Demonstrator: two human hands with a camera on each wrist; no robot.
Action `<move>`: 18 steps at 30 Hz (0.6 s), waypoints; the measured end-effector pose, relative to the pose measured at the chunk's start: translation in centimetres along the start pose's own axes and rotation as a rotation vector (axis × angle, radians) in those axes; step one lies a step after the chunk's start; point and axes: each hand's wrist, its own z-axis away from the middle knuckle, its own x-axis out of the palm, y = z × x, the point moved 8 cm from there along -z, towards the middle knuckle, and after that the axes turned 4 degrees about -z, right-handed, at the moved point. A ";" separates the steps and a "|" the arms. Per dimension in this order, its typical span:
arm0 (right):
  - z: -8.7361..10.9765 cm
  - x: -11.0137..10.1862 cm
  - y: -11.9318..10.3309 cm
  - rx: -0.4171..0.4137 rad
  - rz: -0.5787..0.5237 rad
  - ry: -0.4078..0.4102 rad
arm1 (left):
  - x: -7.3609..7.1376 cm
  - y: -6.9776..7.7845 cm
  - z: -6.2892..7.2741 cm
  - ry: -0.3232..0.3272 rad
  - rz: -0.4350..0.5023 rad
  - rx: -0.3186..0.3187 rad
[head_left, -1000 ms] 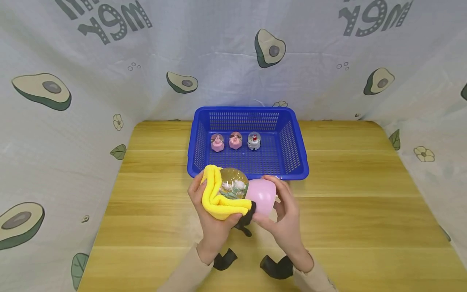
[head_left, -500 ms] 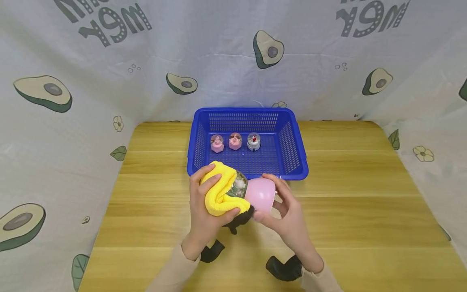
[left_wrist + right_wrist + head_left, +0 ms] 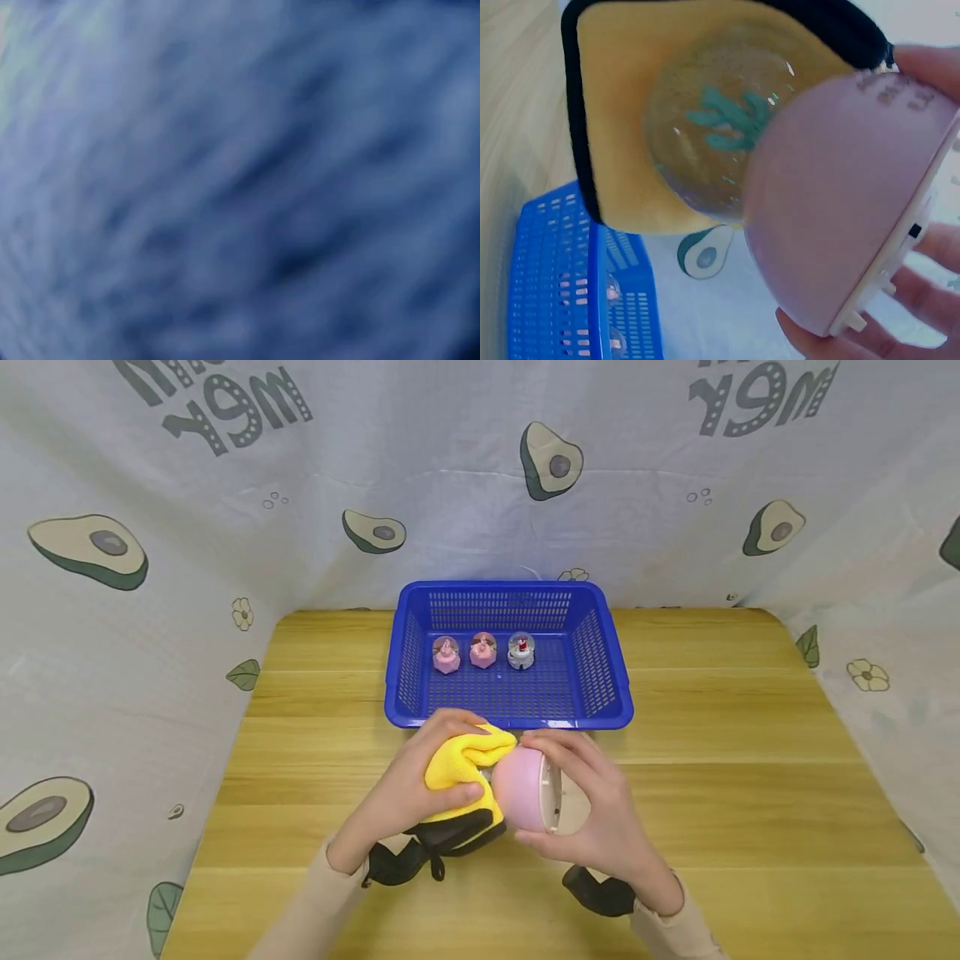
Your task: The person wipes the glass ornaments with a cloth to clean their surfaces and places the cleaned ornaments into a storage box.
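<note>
In the head view, my right hand (image 3: 611,802) grips the pink base (image 3: 517,789) of a snow globe, which lies on its side with its underside facing right. My left hand (image 3: 405,785) holds a yellow cloth (image 3: 453,764) with black edging against the glass end, covering nearly all of it. From the right wrist, the clear glass ball (image 3: 682,157) with a green coral-like figure inside shows in front of the cloth. Small pegs and a black part sit on the base's white underside. The left wrist view is only a blue-grey blur.
Just beyond the hands stands a blue plastic basket (image 3: 622,718) on the wooden table (image 3: 750,760). Inside it are two small pink snow globes (image 3: 446,656) and a white one (image 3: 521,652). An avocado-print curtain (image 3: 465,460) hangs behind.
My left hand has turned and drawn the cloth further over the glass, hiding it from the head view. The globe has rotated, so its white underside now shows in my right hand.
</note>
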 end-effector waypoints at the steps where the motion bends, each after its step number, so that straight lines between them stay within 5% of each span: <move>1: -0.1 0.1 -0.2 -0.033 0.013 -0.008 | 0.2 -0.3 -0.1 -0.032 0.015 -0.017; 9: -0.2 0.7 -1.7 -0.211 0.031 -0.102 | 1.8 -3.0 -0.2 -0.182 0.284 -0.186; 18: 0.1 1.6 -2.3 -0.276 -0.002 -0.306 | 5.3 -5.8 1.9 -0.362 0.633 -0.418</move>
